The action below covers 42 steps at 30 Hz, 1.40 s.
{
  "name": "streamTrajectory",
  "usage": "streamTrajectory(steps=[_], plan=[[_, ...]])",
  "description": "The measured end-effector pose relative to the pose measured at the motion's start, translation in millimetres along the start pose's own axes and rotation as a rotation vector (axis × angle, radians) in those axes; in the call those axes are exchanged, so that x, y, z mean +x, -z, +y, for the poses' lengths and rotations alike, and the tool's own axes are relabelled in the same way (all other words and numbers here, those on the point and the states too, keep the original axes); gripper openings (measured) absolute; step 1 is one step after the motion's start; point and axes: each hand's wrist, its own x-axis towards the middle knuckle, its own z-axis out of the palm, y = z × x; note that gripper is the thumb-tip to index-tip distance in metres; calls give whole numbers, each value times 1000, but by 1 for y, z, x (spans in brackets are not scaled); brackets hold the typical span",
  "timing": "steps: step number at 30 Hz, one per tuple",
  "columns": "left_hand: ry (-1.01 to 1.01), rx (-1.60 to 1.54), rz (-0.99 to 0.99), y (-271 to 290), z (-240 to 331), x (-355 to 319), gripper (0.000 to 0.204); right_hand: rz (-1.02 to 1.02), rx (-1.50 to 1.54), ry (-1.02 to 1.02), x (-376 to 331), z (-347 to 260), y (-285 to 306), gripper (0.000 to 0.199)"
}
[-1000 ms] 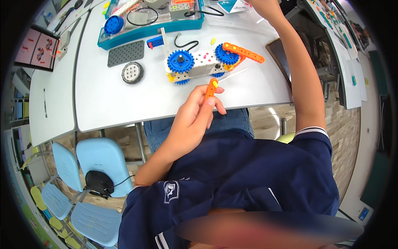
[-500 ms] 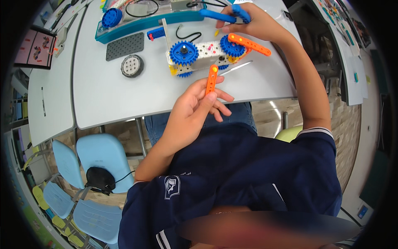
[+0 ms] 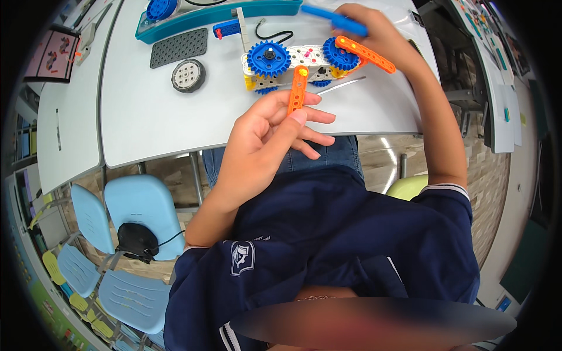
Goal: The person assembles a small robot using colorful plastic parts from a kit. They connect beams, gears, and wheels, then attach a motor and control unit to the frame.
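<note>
My left hand pinches an orange perforated beam between thumb and forefinger, its other fingers spread. The beam stands upright, a yellow peg at its upper end. At the far right of the table, my right hand is closed around a long blue plastic tool, smeared by motion; its exact kind cannot be made out. Between and beyond my hands sits a white building-set model with blue gears. A second orange beam is fixed at its right gear, close under my right hand.
A grey perforated plate and a grey-and-black wheel lie left of the model. Behind are a teal tray and a black cable. A thin pale rod lies near the front edge. Blue chairs stand at lower left.
My left hand has risen slightly toward the model with the orange beam. The blue tool in my right hand has swung to the right and slightly down. The view has shifted a little.
</note>
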Motion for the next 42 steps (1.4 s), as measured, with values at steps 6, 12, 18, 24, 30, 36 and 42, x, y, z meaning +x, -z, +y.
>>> streamTrajectory(steps=[6, 12, 18, 24, 30, 36, 42], plan=[[-39, 9, 28, -2, 2, 2, 32, 588, 220, -384, -29, -28, 62, 8], [-102, 41, 74, -15, -1, 12, 34, 520, 268, -175, -60, -100, 55, 17], [-168, 57, 123, -26, -5, 13, 32, 482, 221, -43, -65, -131, -3, 23], [-247, 173, 188, -30, -10, 15, 31, 609, 210, -46, -63, -138, -24, 15], [-340, 341, 243, -34, -13, 14, 32, 681, 193, -104, -67, -141, -33, 12], [-410, 474, 246, -33, -18, 12, 31, 670, 270, -161, -73, -147, -36, 8], [-415, 422, 245, -38, -24, 11, 31, 717, 508, -260, -75, -148, -43, 18]])
